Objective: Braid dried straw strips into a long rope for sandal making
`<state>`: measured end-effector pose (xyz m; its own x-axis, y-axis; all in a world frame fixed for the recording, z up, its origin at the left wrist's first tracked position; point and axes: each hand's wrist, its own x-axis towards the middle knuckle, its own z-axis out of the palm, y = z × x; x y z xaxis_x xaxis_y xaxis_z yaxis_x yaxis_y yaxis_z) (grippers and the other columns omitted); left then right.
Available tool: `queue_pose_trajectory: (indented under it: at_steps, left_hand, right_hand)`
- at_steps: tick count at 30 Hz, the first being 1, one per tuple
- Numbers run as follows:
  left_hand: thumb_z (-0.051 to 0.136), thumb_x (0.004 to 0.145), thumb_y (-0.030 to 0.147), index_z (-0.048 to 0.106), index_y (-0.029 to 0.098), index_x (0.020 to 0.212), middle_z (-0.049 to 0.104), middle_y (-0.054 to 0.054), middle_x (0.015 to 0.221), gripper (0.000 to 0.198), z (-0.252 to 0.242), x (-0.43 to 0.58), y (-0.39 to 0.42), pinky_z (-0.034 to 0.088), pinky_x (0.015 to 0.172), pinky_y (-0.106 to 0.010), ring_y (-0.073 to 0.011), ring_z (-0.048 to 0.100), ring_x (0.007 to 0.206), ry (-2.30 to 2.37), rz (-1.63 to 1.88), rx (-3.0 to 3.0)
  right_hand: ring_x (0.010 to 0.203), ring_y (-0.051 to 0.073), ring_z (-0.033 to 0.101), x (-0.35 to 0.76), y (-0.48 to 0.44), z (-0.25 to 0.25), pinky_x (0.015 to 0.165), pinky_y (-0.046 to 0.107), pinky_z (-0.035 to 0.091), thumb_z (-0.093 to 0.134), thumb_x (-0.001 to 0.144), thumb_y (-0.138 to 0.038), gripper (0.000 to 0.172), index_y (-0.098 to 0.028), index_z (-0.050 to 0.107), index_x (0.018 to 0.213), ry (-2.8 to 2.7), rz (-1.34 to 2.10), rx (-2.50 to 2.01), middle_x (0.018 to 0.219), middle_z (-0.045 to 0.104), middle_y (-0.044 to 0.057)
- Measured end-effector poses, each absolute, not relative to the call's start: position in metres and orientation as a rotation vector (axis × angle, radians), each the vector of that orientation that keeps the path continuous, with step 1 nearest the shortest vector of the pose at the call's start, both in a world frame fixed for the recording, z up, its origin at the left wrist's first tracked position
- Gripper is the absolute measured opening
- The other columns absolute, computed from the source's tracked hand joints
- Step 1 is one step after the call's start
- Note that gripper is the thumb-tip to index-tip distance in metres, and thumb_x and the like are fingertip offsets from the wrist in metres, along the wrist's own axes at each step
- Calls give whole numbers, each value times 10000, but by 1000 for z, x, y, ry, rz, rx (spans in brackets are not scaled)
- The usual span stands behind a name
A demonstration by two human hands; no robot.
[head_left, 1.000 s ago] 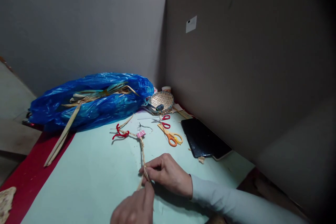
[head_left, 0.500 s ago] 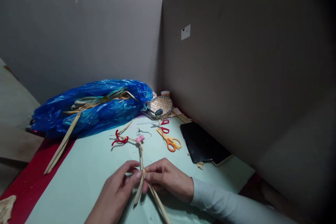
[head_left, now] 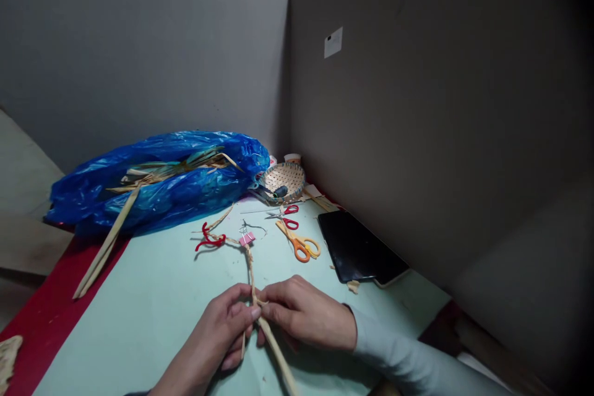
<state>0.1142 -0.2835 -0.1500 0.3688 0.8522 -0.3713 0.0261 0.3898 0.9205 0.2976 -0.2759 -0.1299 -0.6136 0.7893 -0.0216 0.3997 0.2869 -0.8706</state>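
Note:
A twisted cord of dry straw-coloured plant strips [head_left: 251, 269] runs from a pink binder clip [head_left: 247, 239] toward me. At its near end, my left hand [head_left: 223, 331] pinches the cord between thumb and forefinger, with a thin strip passing under its curled fingers. Close against it, my right hand [head_left: 304, 315] is closed on the strips at the same joint. One wide strip [head_left: 281, 362] trails from between the hands to the bottom edge. Left of the clip, red yarn [head_left: 211, 239] is tied round the cord's far part. Some fingertips are hidden.
A blue plastic bag [head_left: 185, 201] of dry strips lies at the back left. Behind the clip are a small woven basket [head_left: 290, 176], red-handled scissors [head_left: 290, 216] and orange-handled scissors [head_left: 301, 252]. A black tablet [head_left: 355, 250] rests on the right, beside a grey partition [head_left: 417, 136].
My left fingers have closed further around the strips, and the short loose end has swung in under them. My right hand has shifted slightly right. The view has tilted down a little.

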Motion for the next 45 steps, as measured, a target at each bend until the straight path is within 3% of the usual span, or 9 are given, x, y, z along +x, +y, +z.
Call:
queue_pose_trajectory:
  at_steps: [5, 8, 12, 20, 28, 32, 36, 40, 45]
  left_hand:
    - [664, 730, 448, 481, 196, 617, 465, 73, 453, 331, -153, 116, -287, 165, 369, -190, -38, 265, 347, 1264, 719, 1216]
    - [653, 743, 373, 469, 201, 565, 448, 65, 424, 309, -153, 117, -288, 207, 421, -203, -75, 330, 408, 1332, 744, 1337]
    - [655, 725, 412, 426, 212, 552, 367, 99, 409, 350, -155, 116, -288, 157, 432, -209, -69, 256, 413, 1316, 740, 1258]
    - [636, 736, 554, 502, 192, 675, 456, 71, 479, 390, -172, 106, -288, 139, 426, -219, -58, 265, 402, 1131, 760, 1220]
    - [659, 745, 534, 538, 180, 739, 314, 108, 514, 375, -163, 103, -287, 113, 396, -209, -44, 190, 417, 1000, 656, 1121]
    - [674, 735, 528, 516, 188, 716, 335, 120, 485, 376, -160, 102, -289, 68, 371, -210, -22, 130, 377, 968, 660, 1022]
    - [672, 735, 524, 511, 182, 719, 423, 99, 508, 378, -157, 103, -292, 81, 398, -204, -20, 178, 387, 1085, 709, 1037]
    - [657, 736, 517, 517, 184, 695, 455, 89, 503, 364, -153, 104, -294, 106, 395, -204, -33, 193, 386, 1169, 707, 1114]
    - [698, 712, 457, 540, 168, 651, 495, 56, 513, 335, -152, 104, -293, 254, 485, -202, -81, 363, 489, 1199, 765, 1279]
  right_hand:
    - [527, 109, 456, 296, -289, -133, 526, 248, 265, 449, 891, -242, 210, -160, 617, 794, -2360, 517, -1144, 650, 624, 27]
    - [500, 110, 400, 294, -290, -141, 493, 283, 196, 477, 846, -218, 149, -160, 562, 738, -2463, 198, -947, 629, 584, 13]
    - [494, 128, 354, 292, -288, -150, 470, 304, 163, 431, 859, -170, 172, -140, 558, 747, -2461, -83, -656, 594, 508, 3]
    - [528, 142, 348, 285, -287, -150, 472, 302, 183, 364, 940, -142, 288, -92, 592, 771, -2296, -267, -451, 579, 458, 10]
    - [589, 146, 371, 283, -287, -151, 491, 300, 194, 398, 929, -144, 233, -87, 608, 845, -2344, -287, -403, 646, 489, 21]
    - [591, 142, 363, 284, -286, -154, 489, 305, 175, 450, 904, -158, 169, -118, 592, 822, -2432, -323, -417, 648, 487, 9]
    - [652, 152, 417, 286, -287, -154, 527, 283, 248, 524, 860, -229, 64, -170, 546, 867, -2469, -51, -661, 735, 556, 18]
    - [697, 130, 509, 291, -284, -146, 622, 234, 374, 544, 833, -197, 194, -156, 525, 1022, -2289, 728, -933, 825, 617, 23]
    - [626, 114, 580, 298, -272, -137, 624, 222, 443, 498, 850, -159, 111, -149, 588, 915, -2046, 1492, -940, 719, 615, 2]
